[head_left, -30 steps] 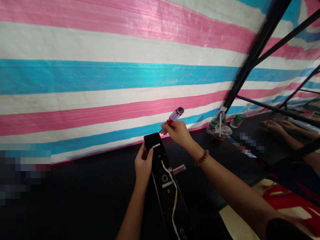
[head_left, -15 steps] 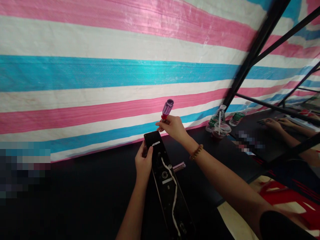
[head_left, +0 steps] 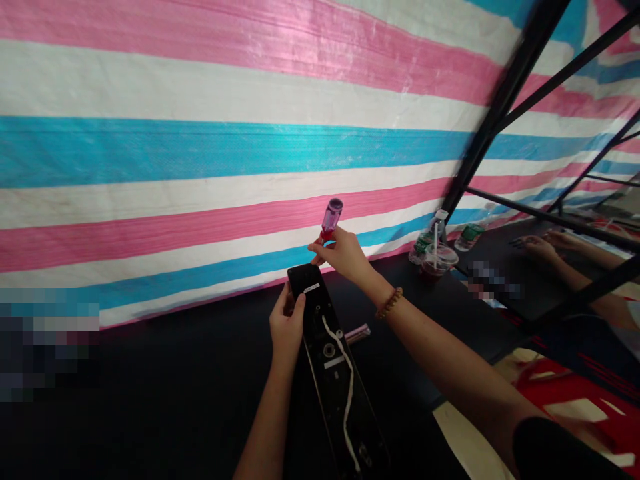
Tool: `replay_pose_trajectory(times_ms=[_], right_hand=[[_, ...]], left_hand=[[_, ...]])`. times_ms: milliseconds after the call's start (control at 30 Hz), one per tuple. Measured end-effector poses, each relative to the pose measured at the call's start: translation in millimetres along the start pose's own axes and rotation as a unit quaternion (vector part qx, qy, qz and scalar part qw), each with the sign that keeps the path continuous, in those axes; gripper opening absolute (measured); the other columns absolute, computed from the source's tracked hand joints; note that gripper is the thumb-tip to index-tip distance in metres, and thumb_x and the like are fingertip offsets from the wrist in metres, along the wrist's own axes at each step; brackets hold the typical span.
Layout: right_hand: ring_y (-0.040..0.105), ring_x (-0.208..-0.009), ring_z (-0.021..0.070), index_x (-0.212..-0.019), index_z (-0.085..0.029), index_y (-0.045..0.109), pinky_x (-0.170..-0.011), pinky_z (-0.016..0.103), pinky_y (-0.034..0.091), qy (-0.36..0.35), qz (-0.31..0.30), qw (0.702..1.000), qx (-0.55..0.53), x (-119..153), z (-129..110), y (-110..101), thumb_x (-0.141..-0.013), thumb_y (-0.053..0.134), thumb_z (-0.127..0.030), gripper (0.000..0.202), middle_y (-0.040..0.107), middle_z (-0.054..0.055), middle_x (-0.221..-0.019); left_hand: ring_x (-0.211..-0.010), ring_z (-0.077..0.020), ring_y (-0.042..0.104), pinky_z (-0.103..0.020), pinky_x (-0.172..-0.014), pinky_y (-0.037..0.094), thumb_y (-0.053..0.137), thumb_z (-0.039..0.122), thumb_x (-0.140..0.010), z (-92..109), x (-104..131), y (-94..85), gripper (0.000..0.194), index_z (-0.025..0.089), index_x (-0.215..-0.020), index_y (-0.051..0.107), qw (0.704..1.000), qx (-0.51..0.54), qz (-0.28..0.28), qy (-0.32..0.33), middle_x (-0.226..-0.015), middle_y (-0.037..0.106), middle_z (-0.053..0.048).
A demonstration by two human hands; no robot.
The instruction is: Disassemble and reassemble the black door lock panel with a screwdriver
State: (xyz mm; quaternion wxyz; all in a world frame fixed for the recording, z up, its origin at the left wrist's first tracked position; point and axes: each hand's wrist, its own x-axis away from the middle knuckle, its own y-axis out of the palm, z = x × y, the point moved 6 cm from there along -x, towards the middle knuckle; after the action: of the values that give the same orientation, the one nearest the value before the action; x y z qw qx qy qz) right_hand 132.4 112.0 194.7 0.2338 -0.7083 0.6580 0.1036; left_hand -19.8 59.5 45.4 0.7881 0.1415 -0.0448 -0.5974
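A long black panel (head_left: 318, 387), fitted with a white cable (head_left: 351, 380) and pale labels, lies tilted above the black table. My left hand (head_left: 287, 320) is closed around its upper left edge, thumb on the face. In my right hand (head_left: 345, 253) is a screwdriver (head_left: 332, 215) with a clear purple handle and a red collar, pinched near the collar with the handle up. Its tip is hidden by my fingers, close to the panel's upper right corner. Just right of the panel lies a pinkish-purple object (head_left: 358, 333), partly covered by it.
A lidded cup with a straw (head_left: 438, 259) and clear bottles (head_left: 469, 237) stand at the back right. Another person's hands (head_left: 540, 245) rest at the adjoining table. Black metal bars (head_left: 493, 127) rise at right before a striped sheet (head_left: 200, 150). Red stools (head_left: 565, 393) stand below.
The view has shifted slightly. My left hand keeps its hold on the panel, and the screwdriver stays in my right hand at the same corner, with hardly any movement.
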Motion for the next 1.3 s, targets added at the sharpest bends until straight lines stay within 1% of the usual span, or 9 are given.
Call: replay_pose_trajectory(times_ms=[133, 333, 467, 533, 733, 900, 1000, 1100, 1300], right_hand=[[0.075, -0.068, 0.0149, -0.092, -0.019, 0.060, -0.066, 0.026, 0.063, -0.014, -0.057, 0.998, -0.035, 3.8, -4.5, 6.8, -0.086, 0.065, -0.025, 0.010, 0.069, 0.000, -0.083], [0.074, -0.060, 0.0185, -0.084, -0.020, 0.054, -0.054, 0.026, 0.061, 0.000, 0.028, 0.999, -0.024, 2.7, -3.1, 1.6, -0.080, 0.075, -0.033, 0.025, 0.062, -0.004, -0.070], [0.073, -0.061, 0.0152, -0.095, -0.021, 0.058, -0.059, 0.024, 0.061, -0.010, -0.011, 0.999, -0.029, 4.7, -6.2, 4.0, -0.083, 0.071, -0.032, 0.021, 0.066, -0.003, -0.075], [0.074, -0.064, 0.0159, -0.090, -0.019, 0.062, -0.062, 0.025, 0.062, -0.008, -0.015, 0.999, -0.028, 4.9, -5.6, 3.5, -0.084, 0.068, -0.031, 0.015, 0.067, -0.001, -0.073], [0.073, -0.059, 0.0196, -0.072, -0.018, 0.057, -0.054, 0.026, 0.061, 0.028, 0.059, 0.998, -0.018, 0.9, -1.1, -4.9, -0.075, 0.080, -0.040, 0.032, 0.061, -0.002, -0.062], [0.074, -0.061, 0.0161, -0.090, -0.018, 0.064, -0.058, 0.025, 0.062, 0.009, 0.005, 1.000, -0.026, 2.3, -2.2, -3.4, -0.083, 0.073, -0.031, 0.017, 0.067, -0.002, -0.074], [0.075, -0.065, 0.0173, -0.083, -0.017, 0.066, -0.063, 0.026, 0.063, 0.021, 0.004, 1.000, -0.021, 1.9, 2.6, -3.7, -0.085, 0.068, -0.025, 0.009, 0.068, 0.000, -0.069], [0.075, -0.063, 0.0191, -0.074, -0.017, 0.066, -0.061, 0.027, 0.064, 0.035, 0.037, 0.999, -0.019, -2.0, 5.7, -3.5, -0.083, 0.072, -0.024, 0.013, 0.068, 0.000, -0.063], [0.076, -0.064, 0.0201, -0.077, -0.017, 0.065, -0.060, 0.027, 0.063, 0.006, 0.022, 1.000, 0.002, -5.1, 3.1, 1.0, -0.084, 0.073, -0.030, 0.017, 0.068, 0.000, -0.066]], left_hand=[[-0.115, -0.0264, 0.069, -0.041, -0.104, 0.052, 0.074, 0.034, -0.083, 1.3, 0.5, 0.2, 0.063, 0.016, -0.141, 0.057, 1.000, -0.007, -0.003, 0.004, -0.129, 0.069, -0.014], [-0.116, -0.0266, 0.068, -0.040, -0.103, 0.052, 0.075, 0.035, -0.082, 3.2, 1.6, 1.9, 0.063, 0.016, -0.140, 0.057, 1.000, 0.007, -0.008, 0.012, -0.130, 0.069, -0.014], [-0.114, -0.0264, 0.069, -0.040, -0.102, 0.053, 0.075, 0.037, -0.081, 1.2, 1.0, 1.5, 0.065, 0.016, -0.141, 0.057, 1.000, 0.005, -0.008, 0.004, -0.129, 0.069, -0.015], [-0.110, -0.0261, 0.070, -0.040, -0.100, 0.054, 0.077, 0.037, -0.080, 0.3, 0.4, 0.9, 0.066, 0.017, -0.140, 0.057, 1.000, 0.002, -0.005, 0.005, -0.126, 0.071, -0.015], [-0.105, -0.0257, 0.072, -0.040, -0.095, 0.056, 0.076, 0.037, -0.080, -2.9, -0.3, 0.3, 0.066, 0.016, -0.140, 0.058, 1.000, 0.012, 0.002, -0.007, -0.120, 0.073, -0.014], [-0.102, -0.0250, 0.072, -0.040, -0.094, 0.057, 0.076, 0.035, -0.080, -2.7, -0.4, -0.5, 0.063, 0.016, -0.138, 0.059, 1.000, 0.008, 0.014, -0.002, -0.119, 0.074, -0.014], [-0.103, -0.0250, 0.072, -0.040, -0.095, 0.057, 0.076, 0.035, -0.080, -2.2, -0.4, -0.2, 0.063, 0.017, -0.138, 0.059, 1.000, 0.005, 0.013, 0.000, -0.119, 0.074, -0.013], [-0.102, -0.0255, 0.073, -0.041, -0.094, 0.057, 0.077, 0.034, -0.080, -1.2, -0.1, -0.6, 0.063, 0.016, -0.138, 0.059, 1.000, 0.001, 0.015, -0.001, -0.118, 0.074, -0.014], [-0.103, -0.0258, 0.073, -0.041, -0.096, 0.057, 0.078, 0.032, -0.079, -0.3, 0.0, -1.6, 0.062, 0.016, -0.136, 0.061, 1.000, 0.008, 0.020, -0.006, -0.118, 0.075, -0.014]])
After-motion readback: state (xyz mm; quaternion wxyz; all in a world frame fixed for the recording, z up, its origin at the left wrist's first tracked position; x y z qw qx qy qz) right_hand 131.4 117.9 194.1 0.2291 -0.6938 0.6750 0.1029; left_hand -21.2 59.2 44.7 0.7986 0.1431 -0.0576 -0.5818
